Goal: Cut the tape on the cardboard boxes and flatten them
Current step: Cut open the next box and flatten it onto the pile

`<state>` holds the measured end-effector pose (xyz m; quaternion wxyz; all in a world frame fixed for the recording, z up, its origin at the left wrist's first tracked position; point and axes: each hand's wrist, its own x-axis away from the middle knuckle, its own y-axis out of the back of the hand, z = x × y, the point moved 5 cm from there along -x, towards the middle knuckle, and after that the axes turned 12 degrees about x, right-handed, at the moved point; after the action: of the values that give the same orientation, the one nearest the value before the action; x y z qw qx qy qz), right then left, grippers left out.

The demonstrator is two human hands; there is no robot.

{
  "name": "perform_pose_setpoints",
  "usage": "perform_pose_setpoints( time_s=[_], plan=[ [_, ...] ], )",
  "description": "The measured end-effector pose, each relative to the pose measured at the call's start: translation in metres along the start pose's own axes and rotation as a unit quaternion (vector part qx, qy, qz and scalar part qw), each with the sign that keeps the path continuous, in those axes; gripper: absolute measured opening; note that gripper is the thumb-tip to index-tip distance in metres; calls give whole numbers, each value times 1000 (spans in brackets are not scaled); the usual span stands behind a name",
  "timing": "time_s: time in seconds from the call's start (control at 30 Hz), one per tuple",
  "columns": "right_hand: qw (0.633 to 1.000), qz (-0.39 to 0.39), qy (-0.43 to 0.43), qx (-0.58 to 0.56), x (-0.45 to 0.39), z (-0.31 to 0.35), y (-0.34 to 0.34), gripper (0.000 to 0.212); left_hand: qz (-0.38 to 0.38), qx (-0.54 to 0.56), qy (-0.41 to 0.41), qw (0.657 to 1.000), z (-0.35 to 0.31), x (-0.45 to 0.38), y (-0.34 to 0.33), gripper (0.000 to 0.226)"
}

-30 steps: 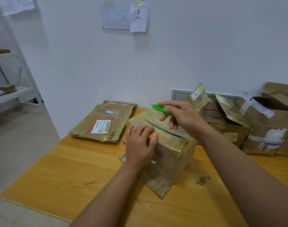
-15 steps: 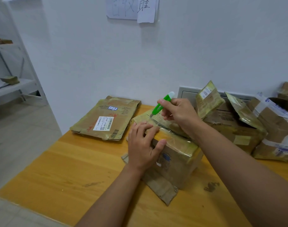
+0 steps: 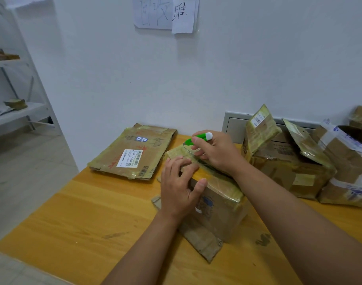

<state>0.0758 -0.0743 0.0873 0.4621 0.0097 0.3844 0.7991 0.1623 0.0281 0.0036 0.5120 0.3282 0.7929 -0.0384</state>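
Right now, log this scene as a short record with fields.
Left hand: presses on the taped box, fingers on top, thumb down its side
Right hand: grips the green cutter at the box's top seam
Flattened box: lies on the table, left of the taped box
Opened boxes: at right, flaps up

Both bare forearms enter from bottom of frame, converging toward centre. Left hand (image 3: 179, 189), centre frame: palm down, fingers spread and lightly bent, thumb out to the right, pressing on the tape-wrapped brown cardboard box (image 3: 219, 204). Right hand (image 3: 216, 153), just above and right of it: wrist bent, fingers curled, pinching the small green plastic cutter w/ white cap (image 3: 198, 137); cutter tip points left and down.
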Motion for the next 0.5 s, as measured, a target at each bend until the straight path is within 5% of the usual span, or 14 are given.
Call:
perform_pose_setpoints(
  time_s=[0.5],
  plan=[
    [994, -17, 50, 93, 0, 5, 3, 17, -17, 11, 3, 1000, 4, 1, -4, 55]
  ],
)
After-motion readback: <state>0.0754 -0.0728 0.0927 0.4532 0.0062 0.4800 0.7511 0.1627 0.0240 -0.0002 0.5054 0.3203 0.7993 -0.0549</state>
